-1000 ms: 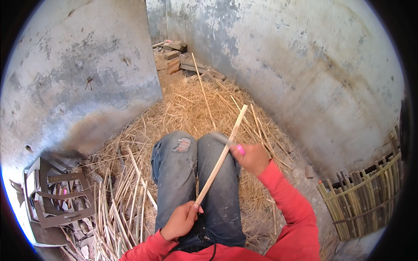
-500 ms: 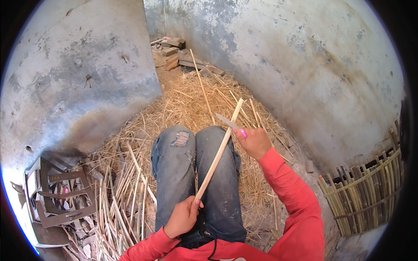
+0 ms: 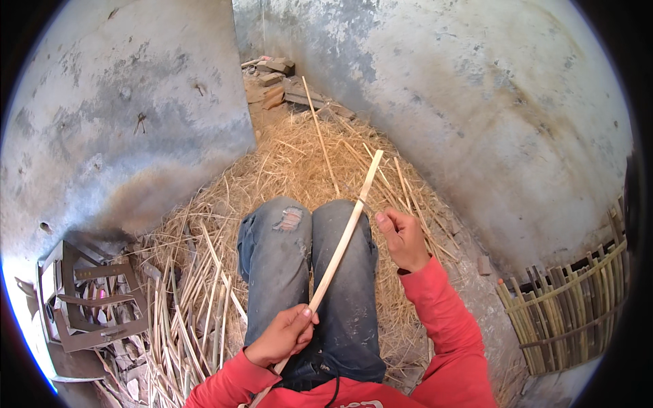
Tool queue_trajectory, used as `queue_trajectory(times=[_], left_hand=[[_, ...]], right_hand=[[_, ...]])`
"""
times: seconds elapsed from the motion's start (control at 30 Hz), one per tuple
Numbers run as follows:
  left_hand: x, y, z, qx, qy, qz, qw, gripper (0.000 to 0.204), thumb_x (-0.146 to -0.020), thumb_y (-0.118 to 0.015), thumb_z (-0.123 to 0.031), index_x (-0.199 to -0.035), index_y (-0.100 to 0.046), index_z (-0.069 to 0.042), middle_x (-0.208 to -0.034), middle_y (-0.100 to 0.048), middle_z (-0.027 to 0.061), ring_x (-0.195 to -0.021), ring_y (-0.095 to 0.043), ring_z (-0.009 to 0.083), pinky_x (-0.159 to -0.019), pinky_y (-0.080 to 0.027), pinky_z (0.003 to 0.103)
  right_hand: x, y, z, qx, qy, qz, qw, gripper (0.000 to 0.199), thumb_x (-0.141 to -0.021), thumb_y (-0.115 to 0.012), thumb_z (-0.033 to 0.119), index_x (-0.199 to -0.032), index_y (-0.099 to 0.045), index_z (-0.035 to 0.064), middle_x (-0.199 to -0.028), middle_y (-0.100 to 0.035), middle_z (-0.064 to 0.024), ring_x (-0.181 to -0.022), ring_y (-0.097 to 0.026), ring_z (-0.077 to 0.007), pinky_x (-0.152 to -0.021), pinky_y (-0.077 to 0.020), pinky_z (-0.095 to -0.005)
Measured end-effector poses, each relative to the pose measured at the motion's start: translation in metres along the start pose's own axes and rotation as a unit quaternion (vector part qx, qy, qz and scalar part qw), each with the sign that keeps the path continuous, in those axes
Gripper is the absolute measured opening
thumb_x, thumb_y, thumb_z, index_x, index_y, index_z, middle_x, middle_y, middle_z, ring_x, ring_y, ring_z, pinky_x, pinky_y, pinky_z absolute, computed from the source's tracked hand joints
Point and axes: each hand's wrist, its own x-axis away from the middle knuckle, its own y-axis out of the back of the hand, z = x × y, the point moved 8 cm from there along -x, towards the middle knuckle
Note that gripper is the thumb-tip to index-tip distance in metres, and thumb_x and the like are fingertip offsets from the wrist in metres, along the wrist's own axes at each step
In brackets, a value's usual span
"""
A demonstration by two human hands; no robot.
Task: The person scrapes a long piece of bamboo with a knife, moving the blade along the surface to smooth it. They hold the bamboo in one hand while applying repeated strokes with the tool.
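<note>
Straw-littered ground between two weathered plaster walls (image 3: 476,102) makes up the setting, with the person seated on it, legs in worn jeans (image 3: 306,272) stretched forward. Nearest, the left hand (image 3: 282,336) is curled around the lower part of a long pale bamboo strip (image 3: 343,234), thumb pressed on top, close to the lap. That strip runs up and away across the right thigh, its far end above the straw beyond the knees. The right hand (image 3: 403,238) sits just beside the strip's upper half, fingers folded into a loose fist; whether it pinches a small blade or touches the strip I cannot tell. To the left of the legs lies a pile of similar split strips (image 3: 190,306), and past it a stack of metal frames (image 3: 88,299). At right stands a half-woven bamboo basket (image 3: 571,306) with upright stakes. Farther off, a mound of shavings (image 3: 306,163) spreads out, and bricks (image 3: 275,78) sit in the corner. Judging from the many strips and the unfinished basket, work appears well underway, with this strip not yet finished.
</note>
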Motion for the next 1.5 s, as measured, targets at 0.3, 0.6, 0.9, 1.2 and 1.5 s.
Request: queue_trajectory(times=[0.3,0.6,0.9,1.2,1.5], left_hand=[[-0.036,-0.034,-0.001,0.288,0.134,0.153,0.936,0.029,-0.115,-0.040,-0.033,-0.105,-0.052,-0.009,-0.062,-0.036,-0.0059,-0.041,-0.029,0.0038,-0.037,-0.024,0.021],[-0.053,-0.030,-0.011,0.229,0.100,0.120,0.961,0.027,-0.115,-0.040,-0.033,-0.105,-0.052,-0.010,-0.062,-0.034,-0.0058,-0.041,-0.028,0.0045,-0.038,-0.024,0.023],[-0.047,-0.029,-0.013,0.232,0.092,0.099,0.963,0.028,-0.114,-0.043,-0.035,-0.106,-0.054,-0.011,-0.062,-0.034,-0.0067,-0.042,-0.028,0.0034,-0.039,-0.024,0.021],[-0.049,-0.028,-0.009,0.240,0.091,0.100,0.961,0.027,-0.114,-0.043,-0.033,-0.106,-0.054,-0.009,-0.062,-0.035,-0.0063,-0.042,-0.029,0.0040,-0.039,-0.025,0.022],[-0.051,-0.027,-0.007,0.129,0.036,0.043,0.990,0.032,-0.115,-0.039,-0.034,-0.106,-0.054,-0.007,-0.062,-0.035,-0.0049,-0.041,-0.029,0.0059,-0.041,-0.025,0.024]], right_hand=[[0.028,-0.019,0.026,0.074,-0.028,0.076,0.994,0.053,-0.101,-0.065,0.043,-0.068,-0.066,0.0015,-0.053,-0.052,-0.0183,-0.045,-0.052,-0.0299,-0.048,-0.0408,-0.0429],[0.076,-0.052,0.033,0.214,0.106,0.165,0.957,0.059,-0.094,-0.069,0.054,-0.060,-0.063,0.0069,-0.052,-0.059,-0.0159,-0.049,-0.064,-0.0368,-0.045,-0.0502,-0.0463],[0.043,-0.040,0.018,0.291,0.189,0.066,0.936,0.057,-0.093,-0.069,0.058,-0.064,-0.060,0.0101,-0.055,-0.062,-0.0118,-0.045,-0.062,-0.0317,-0.042,-0.0480,-0.0440],[0.059,-0.048,0.026,0.286,0.151,0.074,0.943,0.054,-0.093,-0.069,0.058,-0.067,-0.063,0.0106,-0.055,-0.062,-0.0115,-0.046,-0.063,-0.0304,-0.043,-0.0488,-0.0434],[0.018,-0.029,-0.002,0.291,0.127,0.017,0.948,0.053,-0.100,-0.061,0.054,-0.069,-0.067,0.0109,-0.056,-0.062,-0.0122,-0.047,-0.063,-0.0310,-0.045,-0.0503,-0.0436]])
